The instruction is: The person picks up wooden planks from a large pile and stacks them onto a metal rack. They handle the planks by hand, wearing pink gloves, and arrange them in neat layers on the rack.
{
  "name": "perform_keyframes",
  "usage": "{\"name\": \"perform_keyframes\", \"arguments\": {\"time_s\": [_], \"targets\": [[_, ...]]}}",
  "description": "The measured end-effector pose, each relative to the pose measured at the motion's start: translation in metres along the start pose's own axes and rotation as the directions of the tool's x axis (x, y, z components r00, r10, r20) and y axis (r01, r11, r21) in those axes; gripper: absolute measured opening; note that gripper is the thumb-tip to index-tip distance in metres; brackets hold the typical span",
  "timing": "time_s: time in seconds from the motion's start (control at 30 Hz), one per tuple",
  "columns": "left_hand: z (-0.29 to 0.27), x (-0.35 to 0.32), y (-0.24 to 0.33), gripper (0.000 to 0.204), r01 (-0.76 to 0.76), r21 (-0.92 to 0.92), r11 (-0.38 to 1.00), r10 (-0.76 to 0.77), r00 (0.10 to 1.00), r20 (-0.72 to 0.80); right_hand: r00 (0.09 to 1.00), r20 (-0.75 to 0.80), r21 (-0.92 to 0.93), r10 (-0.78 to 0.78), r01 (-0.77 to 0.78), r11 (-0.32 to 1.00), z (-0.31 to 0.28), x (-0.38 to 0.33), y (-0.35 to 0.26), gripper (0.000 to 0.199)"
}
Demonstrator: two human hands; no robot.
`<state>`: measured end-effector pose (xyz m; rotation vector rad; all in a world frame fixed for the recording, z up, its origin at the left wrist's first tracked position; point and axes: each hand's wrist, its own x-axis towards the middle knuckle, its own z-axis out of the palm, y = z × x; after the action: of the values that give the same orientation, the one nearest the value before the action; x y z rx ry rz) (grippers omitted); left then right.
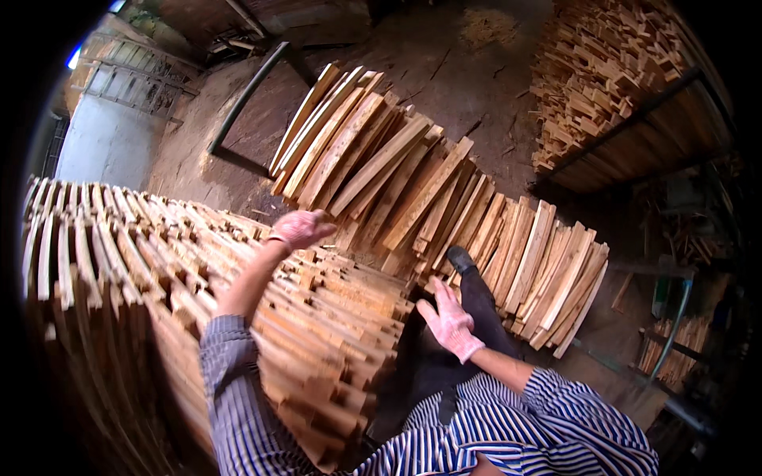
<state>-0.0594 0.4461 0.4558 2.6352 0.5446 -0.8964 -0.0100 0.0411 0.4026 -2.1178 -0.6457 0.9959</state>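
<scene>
Slats of pale wood fill this view, and the big crosswise stack of slats (159, 262) on the person's left is where the action is: the left hand (300, 228), in a pinkish glove, reaches out over the stack's top far edge, fingers loosely curled, and I cannot tell whether it grips a slat or only rests on one. The right hand (451, 321), gloved the same, hangs in the air with fingers spread wide and holding nothing, just above the dark trouser leg and the black shoe (460, 258). To do this well, my judgement is to keep each slat flat and square to the layer below, ends flush, gaps even, so the tiers stay level and the stack does not lean. Count time: two gloved hands, one shoe in view, one tall ordered stack at the left, one fanned heap of loose slats (444, 214) on the floor ahead, one more piled heap (603, 71) at the upper right beside a dark rail (635, 123); single slats are far too many to count.
</scene>
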Motion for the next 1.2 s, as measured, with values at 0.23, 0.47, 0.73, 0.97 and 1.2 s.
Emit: {"name": "perform_keyframes", "arguments": {"time_s": [0.23,0.47,0.73,0.97,1.2], "targets": [[0.116,0.258,-0.013,0.096,0.170,-0.148,0.974,-0.197,0.961,-0.194,0.968,-0.050,-0.111,0.245,-0.249,0.962,-0.067,0.079,0.106,0.073],[0.182,0.364,-0.024,0.114,0.527,0.190,0.828,-0.391,0.786,-0.478,0.933,0.034,-0.141,0.359,-0.351,0.926,-0.080,0.169,0.134,0.072],[0.158,0.359,-0.054,0.085,0.288,0.082,0.954,-0.225,0.871,-0.436,0.981,0.114,0.019,0.158,-0.161,0.987,-0.068,0.233,0.120,0.067],[0.078,0.268,0.090,0.057,0.444,-0.769,0.460,-0.320,0.891,0.323,0.945,0.298,0.668,0.133,-0.306,0.679,-0.021,0.334,0.100,0.105],[0.126,0.271,0.016,0.086,0.024,-0.335,0.942,-0.197,0.846,-0.495,0.793,0.531,0.678,0.299,-0.609,0.412,-0.001,0.366,0.123,0.051]]}}
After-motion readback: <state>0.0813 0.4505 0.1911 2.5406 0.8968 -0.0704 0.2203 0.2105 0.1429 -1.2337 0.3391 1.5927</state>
